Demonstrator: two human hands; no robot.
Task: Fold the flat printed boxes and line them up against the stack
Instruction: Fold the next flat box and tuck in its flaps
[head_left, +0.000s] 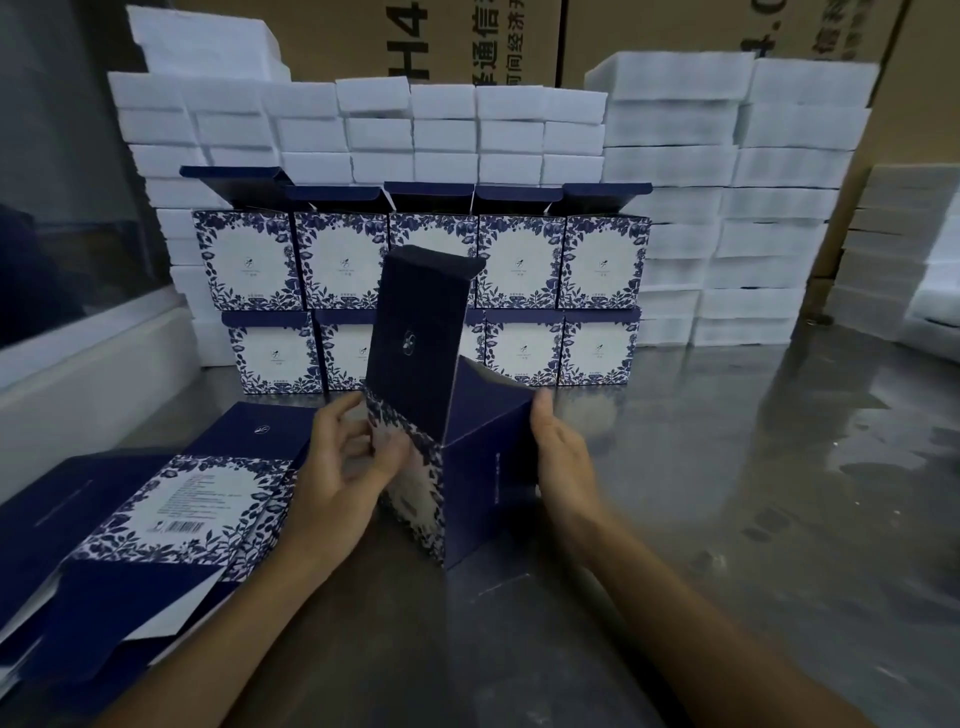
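Note:
A half-formed navy box with a blue floral panel (483, 467) stands on the steel table, its long lid flap sticking upward. My left hand (343, 467) grips its floral left side, thumb and fingers curled on the panel edge. On the box's right wall my right hand (561, 457) presses with straight fingers. A pile of flat printed boxes (156, 519) lies at the left. Two rows of folded boxes (431, 306) stand against the white foam stack behind.
White foam blocks (727, 208) are stacked in tall columns along the back and right. Brown shipping cartons (467, 41) rise behind them. A pale ledge (78, 374) runs along the left. The shiny steel table (753, 493) stretches to the right.

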